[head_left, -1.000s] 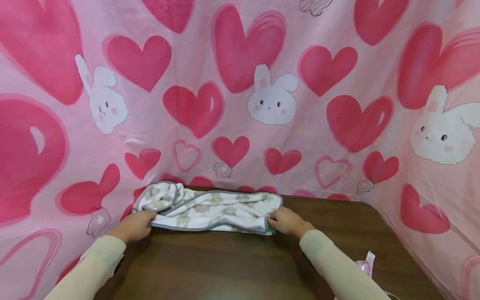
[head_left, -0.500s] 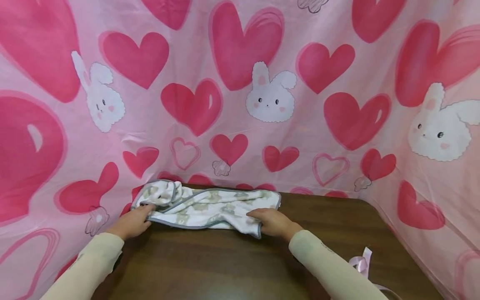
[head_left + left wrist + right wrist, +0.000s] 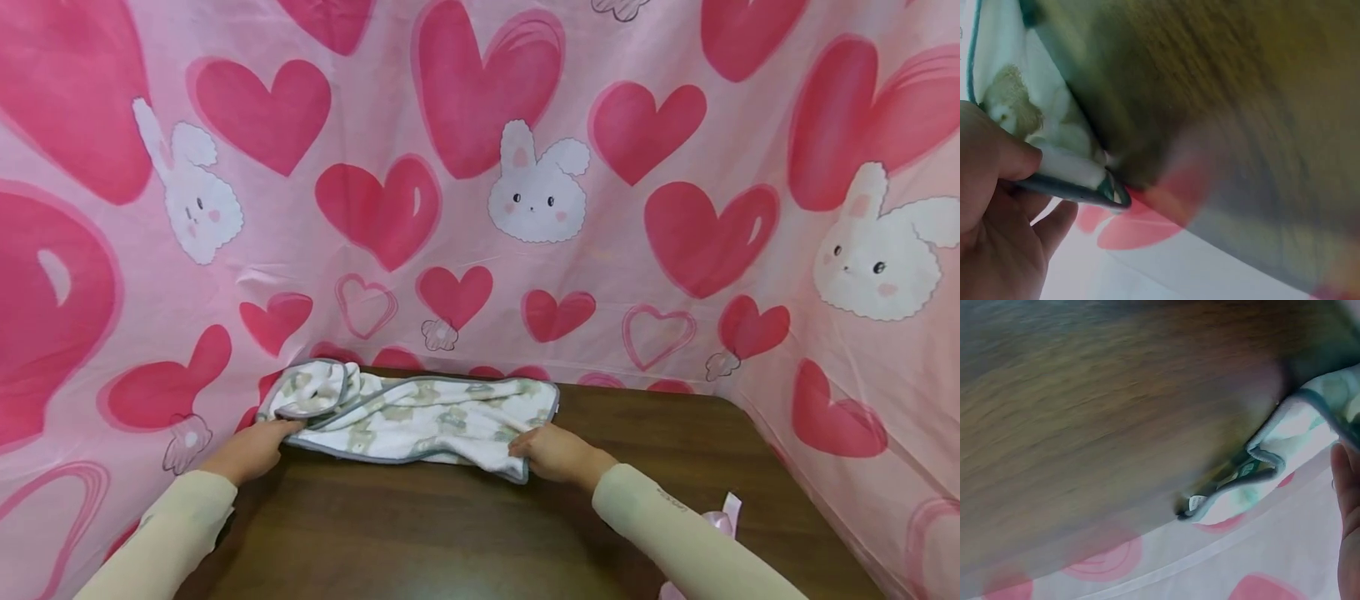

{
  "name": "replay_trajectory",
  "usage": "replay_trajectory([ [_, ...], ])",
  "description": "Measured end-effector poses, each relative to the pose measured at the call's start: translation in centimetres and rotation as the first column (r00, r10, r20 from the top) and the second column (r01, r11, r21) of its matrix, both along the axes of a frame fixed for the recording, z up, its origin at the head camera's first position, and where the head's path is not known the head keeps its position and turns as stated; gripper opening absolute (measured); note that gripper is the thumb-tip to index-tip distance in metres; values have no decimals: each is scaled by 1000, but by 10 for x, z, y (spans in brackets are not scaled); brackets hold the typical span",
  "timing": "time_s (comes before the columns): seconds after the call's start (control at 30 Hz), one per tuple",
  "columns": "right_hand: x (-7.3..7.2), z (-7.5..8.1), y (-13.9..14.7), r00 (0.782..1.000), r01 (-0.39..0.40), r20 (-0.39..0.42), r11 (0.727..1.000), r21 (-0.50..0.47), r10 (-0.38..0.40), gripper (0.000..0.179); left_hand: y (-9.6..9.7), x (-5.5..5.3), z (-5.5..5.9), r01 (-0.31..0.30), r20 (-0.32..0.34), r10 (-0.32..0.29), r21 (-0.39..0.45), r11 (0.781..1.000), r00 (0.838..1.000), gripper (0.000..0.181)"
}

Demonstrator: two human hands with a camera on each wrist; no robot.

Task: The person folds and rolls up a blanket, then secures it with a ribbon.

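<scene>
A folded white fleece blanket (image 3: 450, 417) with a greenish-grey animal print and grey trim lies along the far side of the table. Its left end is bunched into a rounded fold. There my left hand (image 3: 251, 450) pinches the near edge, and in the left wrist view the thumb of that left hand (image 3: 997, 162) presses the trim from above with fingers beneath. At the opposite end my right hand (image 3: 562, 454) grips the near right corner, which juts toward me. The right wrist view shows only part of the right hand (image 3: 1349, 494) at the wavy hem of the blanket (image 3: 1297, 437).
A brown wooden table (image 3: 420, 533) spreads in front of the blanket. Pink ribbon (image 3: 723, 521) lies at the right, partly behind my right sleeve. A pink curtain (image 3: 465, 225) with hearts and rabbits hangs close behind the table and along both sides.
My right hand has moved inward from the right end, then slightly back right, drawing the near corner toward me. My left hand has stayed at the left end, shifting slightly.
</scene>
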State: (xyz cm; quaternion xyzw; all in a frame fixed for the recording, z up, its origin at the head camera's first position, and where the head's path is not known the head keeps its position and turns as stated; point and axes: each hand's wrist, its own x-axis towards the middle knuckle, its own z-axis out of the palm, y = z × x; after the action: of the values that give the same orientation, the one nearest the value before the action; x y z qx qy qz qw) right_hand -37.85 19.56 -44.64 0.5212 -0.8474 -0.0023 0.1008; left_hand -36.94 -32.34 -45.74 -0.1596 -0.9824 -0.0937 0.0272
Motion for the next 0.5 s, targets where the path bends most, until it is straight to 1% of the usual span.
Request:
replay_trajectory([
  [0.13,10,1,6,999,-32,-11,999,33,32,30,-4,12,4,23,-24,-23,10,1000,999,53],
  [0.2,14,3,11,999,-40,-27,998,48,41,30,-5,17,6,13,-21,-13,11,1000,1000,53],
  [0.27,19,4,17,998,-39,-40,997,63,41,31,-5,20,8,-1,-6,1,13,1000,1000,54],
  [0.37,24,6,27,999,-28,-36,997,72,31,34,-4,24,9,-25,18,25,7,1000,1000,53],
  [0.5,29,6,40,999,-42,-8,997,59,42,39,-2,27,6,-7,19,7,-30,1000,1000,44],
])
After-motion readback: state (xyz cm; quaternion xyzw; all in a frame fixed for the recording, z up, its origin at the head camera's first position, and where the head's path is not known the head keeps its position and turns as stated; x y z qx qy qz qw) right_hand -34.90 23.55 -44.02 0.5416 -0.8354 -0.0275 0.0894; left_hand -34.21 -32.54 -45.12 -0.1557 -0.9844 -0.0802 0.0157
